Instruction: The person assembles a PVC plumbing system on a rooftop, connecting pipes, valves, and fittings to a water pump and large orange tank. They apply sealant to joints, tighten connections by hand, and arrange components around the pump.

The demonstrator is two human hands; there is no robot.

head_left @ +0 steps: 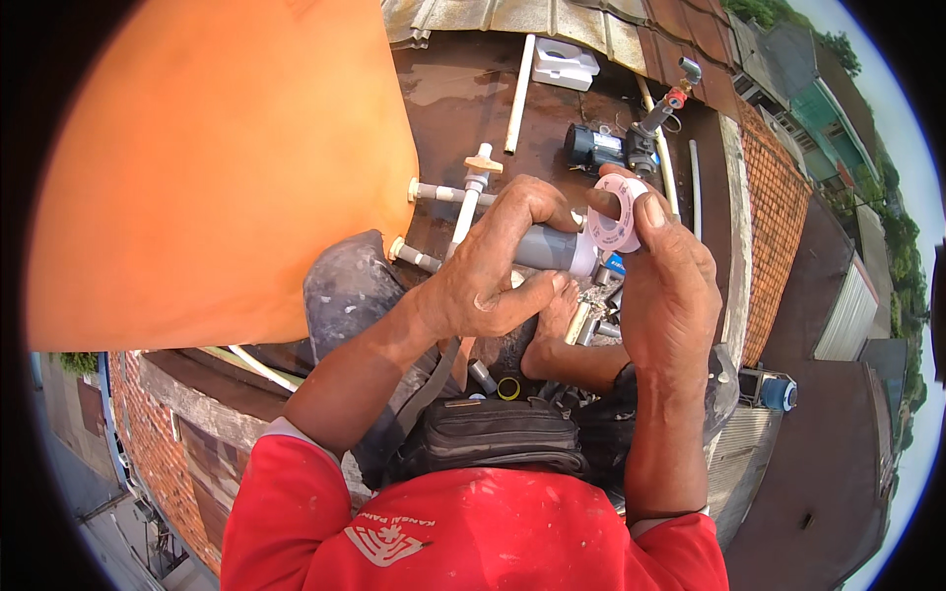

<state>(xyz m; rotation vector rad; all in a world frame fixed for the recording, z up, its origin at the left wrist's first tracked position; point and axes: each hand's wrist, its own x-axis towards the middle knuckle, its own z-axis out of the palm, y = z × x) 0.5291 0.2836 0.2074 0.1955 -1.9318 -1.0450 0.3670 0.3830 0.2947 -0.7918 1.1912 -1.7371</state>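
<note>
My left hand (483, 271) is closed around a thick grey pipe fitting (548, 247), held sideways in front of me. White tape (584, 258) covers its right end. In my right hand (672, 276), a white spool of thread seal tape (621, 234) with small print is pinched between thumb and fingers. The spool sits right beside the taped end, and part of that end is hidden behind it. Left of my hands stands a white pipe with a tan-handled valve (482, 165), near the stub pipes of a large orange tank (236, 177).
Ahead lies a dark water pump (594, 148) with an upright pipe. A white foam piece (565, 67) and a loose white pipe (520, 94) rest behind it. Several fittings (598, 313) lie by my bare foot (554, 330). Roof tiles (774, 236) drop away at the right.
</note>
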